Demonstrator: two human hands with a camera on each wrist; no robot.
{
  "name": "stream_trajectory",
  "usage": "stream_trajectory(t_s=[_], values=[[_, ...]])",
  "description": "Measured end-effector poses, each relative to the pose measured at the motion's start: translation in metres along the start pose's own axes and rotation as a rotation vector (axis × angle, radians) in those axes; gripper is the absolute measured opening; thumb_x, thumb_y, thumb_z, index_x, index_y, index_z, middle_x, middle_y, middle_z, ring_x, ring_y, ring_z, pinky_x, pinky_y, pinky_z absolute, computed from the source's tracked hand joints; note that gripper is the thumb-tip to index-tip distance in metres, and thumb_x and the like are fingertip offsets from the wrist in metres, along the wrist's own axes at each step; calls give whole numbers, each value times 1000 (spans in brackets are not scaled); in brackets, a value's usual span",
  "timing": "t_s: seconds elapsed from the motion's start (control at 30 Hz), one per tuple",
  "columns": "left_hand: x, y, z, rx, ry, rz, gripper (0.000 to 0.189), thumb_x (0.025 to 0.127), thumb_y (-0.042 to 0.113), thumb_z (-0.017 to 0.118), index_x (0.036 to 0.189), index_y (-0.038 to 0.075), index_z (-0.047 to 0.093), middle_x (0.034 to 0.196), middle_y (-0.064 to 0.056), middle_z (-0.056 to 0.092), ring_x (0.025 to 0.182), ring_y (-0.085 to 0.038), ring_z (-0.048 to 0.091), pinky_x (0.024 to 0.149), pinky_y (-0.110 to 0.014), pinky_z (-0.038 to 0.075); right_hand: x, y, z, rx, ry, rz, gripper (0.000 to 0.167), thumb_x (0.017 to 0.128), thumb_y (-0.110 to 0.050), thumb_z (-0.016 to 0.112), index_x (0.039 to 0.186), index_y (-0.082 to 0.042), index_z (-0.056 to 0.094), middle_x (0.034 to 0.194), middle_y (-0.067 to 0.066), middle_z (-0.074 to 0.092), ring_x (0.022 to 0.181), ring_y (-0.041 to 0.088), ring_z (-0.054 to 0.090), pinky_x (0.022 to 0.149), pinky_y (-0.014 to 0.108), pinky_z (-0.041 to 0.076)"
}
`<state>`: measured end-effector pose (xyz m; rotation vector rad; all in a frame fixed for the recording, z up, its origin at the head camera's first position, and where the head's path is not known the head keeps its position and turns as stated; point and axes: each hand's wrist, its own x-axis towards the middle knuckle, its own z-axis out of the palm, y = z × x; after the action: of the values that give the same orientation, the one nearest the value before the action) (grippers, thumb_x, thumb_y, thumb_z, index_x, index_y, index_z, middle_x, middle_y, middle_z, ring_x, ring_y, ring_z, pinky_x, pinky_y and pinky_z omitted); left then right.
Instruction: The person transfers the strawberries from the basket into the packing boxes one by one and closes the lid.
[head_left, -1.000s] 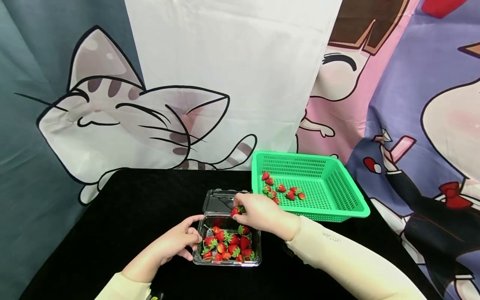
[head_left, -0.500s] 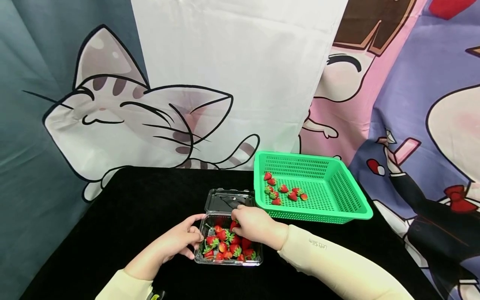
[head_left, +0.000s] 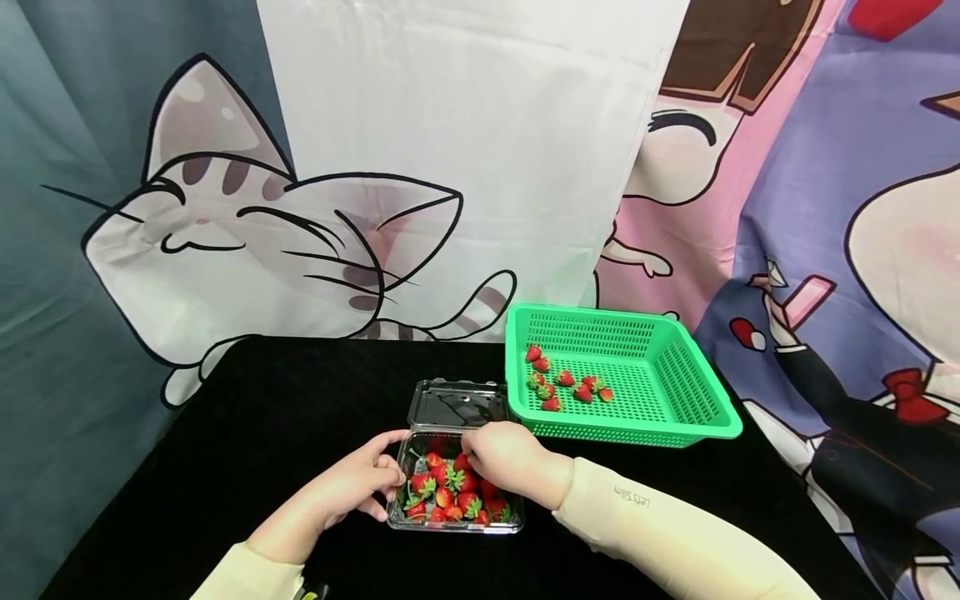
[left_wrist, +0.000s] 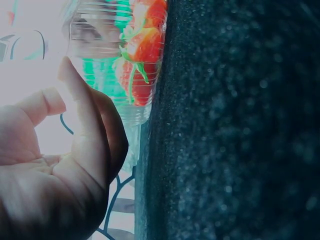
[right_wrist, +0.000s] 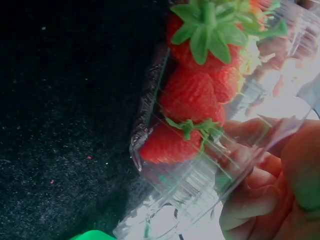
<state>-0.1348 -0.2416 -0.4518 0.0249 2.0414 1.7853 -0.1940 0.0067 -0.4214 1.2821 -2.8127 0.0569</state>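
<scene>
A hinged plastic clamshell box [head_left: 395,522], see-through and filled with red strawberries [head_left: 444,497], stands on the black cloth. My left hand [head_left: 352,479] is at its left side, the index finger reaching to the rear corner and the other fingers against the wall. In the left wrist view, the left hand's fingers [left_wrist: 82,110] bend loosely beside the ribbed wall. My right hand [head_left: 510,458] is lowered over the box's right rear, its curled fingers at a strawberry [head_left: 462,462]; the fingertips are mostly hidden. Through the wall, the right wrist view shows strawberries [right_wrist: 172,145] near that hand.
A green plastic basket [head_left: 705,417] stands behind and to the right, with several strawberries [head_left: 564,378] in its left half. The raised lid [head_left: 450,404] lies back behind the box, close to the basket. A printed cloth backdrop [head_left: 450,108] hangs along the table's rear.
My right hand has come down from above the lid into the box's right rear, bringing a strawberry with it. The left hand stays at the box's side.
</scene>
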Motion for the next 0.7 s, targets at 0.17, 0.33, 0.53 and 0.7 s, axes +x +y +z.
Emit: stream_trajectory(t_s=[0.17, 0.33, 0.53, 0.7], values=[[0, 0, 0, 0, -4, 5, 76, 85, 6, 60, 153, 8, 26, 91, -13, 59, 74, -19, 55, 50, -29, 55, -3, -1, 0, -34, 23, -19, 8, 91, -22, 69, 84, -25, 73, 76, -11, 64, 63, 5, 57, 54, 24, 48], [-1, -2, -1, 11, -1, 8, 76, 85, 6, 59, 153, 7, 26, 91, -12, 59, 74, -19, 55, 50, -30, 55, -9, -2, -3, -43, 83, -29, 6, 90, -23, 70, 85, -22, 74, 80, -9, 60, 63, 5, 57, 51, 23, 47], [0, -3, -1, 19, 0, 8, 77, 85, 7, 60, 153, 7, 25, 92, -12, 59, 74, -19, 56, 50, -30, 55, -10, 11, -18, 40, 164, -4, 8, 89, -20, 69, 93, -19, 75, 88, -7, 64, 73, 8, 62, 57, 24, 52], [1, -4, -2, 21, 2, 9, 77, 85, 6, 60, 153, 7, 25, 91, -12, 59, 74, -19, 56, 50, -31, 55, -11, 29, -40, 128, 142, 65, 10, 92, -20, 66, 96, -20, 76, 92, -8, 69, 85, 10, 66, 72, 29, 56]])
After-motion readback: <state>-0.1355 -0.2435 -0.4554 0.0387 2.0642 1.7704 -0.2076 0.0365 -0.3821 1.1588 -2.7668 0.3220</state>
